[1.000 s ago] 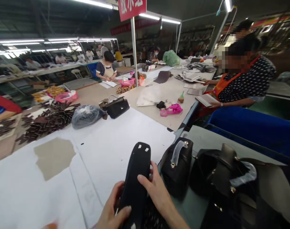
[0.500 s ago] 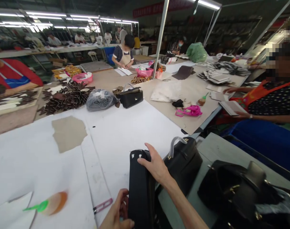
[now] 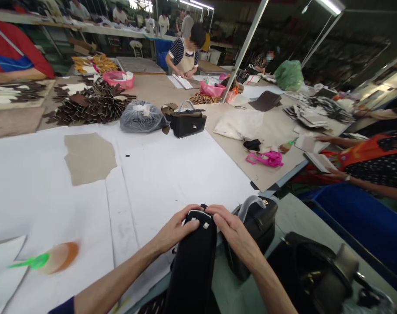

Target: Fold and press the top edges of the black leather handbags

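Observation:
A black handbag (image 3: pixel 193 266) stands on end before me at the table's front edge, its narrow face toward me. Two small pale patches show near its far end. My left hand (image 3: pixel 178 226) wraps around the far left corner, thumb on top beside a patch. On the opposite corner lies my right hand (image 3: pixel 229 224), fingers curled over the edge and meeting the bag's rim. Just right of it is another black handbag (image 3: pixel 250 244) with a plastic-wrapped handle. More black bags (image 3: pixel 311 266) lie at the lower right.
White sheeting (image 3: pixel 159 174) covers the table. A glue bottle (image 3: pixel 59 257) with a green nozzle lies at left, near a beige leather piece (image 3: pixel 90 159). Farther back are a plastic-wrapped bundle (image 3: pixel 142 117) and a small black bag (image 3: pixel 188 123). Co-workers sit around; one (image 3: pixel 374 157) handles panels at right.
My left hand has moved up from the bag's near side to its far end. My right hand has closed over the opposite corner. The view has shifted downward.

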`<state>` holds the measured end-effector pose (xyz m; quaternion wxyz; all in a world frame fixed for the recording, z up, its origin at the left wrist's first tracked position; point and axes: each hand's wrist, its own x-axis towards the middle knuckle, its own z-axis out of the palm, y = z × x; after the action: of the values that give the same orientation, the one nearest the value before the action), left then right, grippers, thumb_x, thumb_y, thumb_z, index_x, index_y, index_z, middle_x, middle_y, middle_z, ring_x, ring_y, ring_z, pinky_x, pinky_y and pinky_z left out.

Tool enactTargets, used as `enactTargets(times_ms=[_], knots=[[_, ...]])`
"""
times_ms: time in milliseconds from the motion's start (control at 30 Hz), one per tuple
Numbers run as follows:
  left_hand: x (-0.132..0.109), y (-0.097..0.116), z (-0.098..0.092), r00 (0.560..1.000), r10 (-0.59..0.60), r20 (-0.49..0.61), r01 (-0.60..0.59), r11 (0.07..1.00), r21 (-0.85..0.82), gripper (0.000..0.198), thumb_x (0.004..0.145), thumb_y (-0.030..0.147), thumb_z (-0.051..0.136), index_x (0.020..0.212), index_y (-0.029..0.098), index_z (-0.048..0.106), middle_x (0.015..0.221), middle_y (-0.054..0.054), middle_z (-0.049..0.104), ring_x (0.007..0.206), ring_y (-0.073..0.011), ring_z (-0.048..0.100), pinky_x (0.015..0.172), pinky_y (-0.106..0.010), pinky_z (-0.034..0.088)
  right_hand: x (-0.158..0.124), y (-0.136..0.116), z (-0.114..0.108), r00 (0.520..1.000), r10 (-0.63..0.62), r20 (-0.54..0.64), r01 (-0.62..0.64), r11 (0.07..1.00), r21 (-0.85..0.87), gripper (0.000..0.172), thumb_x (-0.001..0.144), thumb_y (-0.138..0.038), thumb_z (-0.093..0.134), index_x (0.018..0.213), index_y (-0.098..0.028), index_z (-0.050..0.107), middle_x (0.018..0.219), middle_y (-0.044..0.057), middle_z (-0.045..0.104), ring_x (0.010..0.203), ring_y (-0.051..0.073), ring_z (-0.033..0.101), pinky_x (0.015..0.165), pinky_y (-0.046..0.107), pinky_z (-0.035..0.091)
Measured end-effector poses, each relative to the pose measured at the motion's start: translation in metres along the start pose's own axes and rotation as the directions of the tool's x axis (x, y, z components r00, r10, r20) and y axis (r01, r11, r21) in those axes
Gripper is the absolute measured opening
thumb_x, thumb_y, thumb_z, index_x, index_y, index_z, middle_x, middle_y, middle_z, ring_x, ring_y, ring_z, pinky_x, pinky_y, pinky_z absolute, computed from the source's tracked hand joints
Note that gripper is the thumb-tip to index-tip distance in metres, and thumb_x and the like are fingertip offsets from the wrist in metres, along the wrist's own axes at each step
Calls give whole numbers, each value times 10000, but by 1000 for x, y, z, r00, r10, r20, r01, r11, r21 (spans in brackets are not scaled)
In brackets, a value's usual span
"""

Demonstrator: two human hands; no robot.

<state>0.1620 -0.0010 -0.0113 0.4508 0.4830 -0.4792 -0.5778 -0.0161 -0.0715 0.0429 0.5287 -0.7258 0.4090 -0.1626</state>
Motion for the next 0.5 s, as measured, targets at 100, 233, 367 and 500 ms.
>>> enactTargets(times_ms=[100,233,367,500], knots=[[8,1,13,999,-5,52,10,996,-92,378,804,285,536,1168,205,474,1070,-23,575,986,-201,515,864,-301,384,10,4,-15,997,66,43,-63,995,-74,283,870,-338,427,861,-185,666,909,33,634,892,178,557,824,281,393],[5,4,20,997,-56,56,60,996,-71,457,741,206,588,1183,229,473,1091,1,577,1015,-195,507,888,-290,369,26,3,-32,970,139,201,-103,979,-178,224,787,-301,524,700,-164,678,700,2,614,699,143,546,632,235,399],[7,10,20,993,-107,52,108,994,-19,498,706,188,606,1187,225,484,1178,-4,548,1091,-201,473,941,-292,340,42,-3,-44,876,263,404,-187,958,-219,221,748,-303,536,725,-145,688,568,-19,544,547,105,488,495,201,386],[12,12,21,988,-142,65,141,990,24,516,709,196,586,1213,205,470,1177,-19,557,1084,-210,483,938,-303,351,56,-1,-52,786,343,515,-259,938,-230,207,693,-305,595,758,-136,695,550,-16,561,529,106,521,483,192,426]])
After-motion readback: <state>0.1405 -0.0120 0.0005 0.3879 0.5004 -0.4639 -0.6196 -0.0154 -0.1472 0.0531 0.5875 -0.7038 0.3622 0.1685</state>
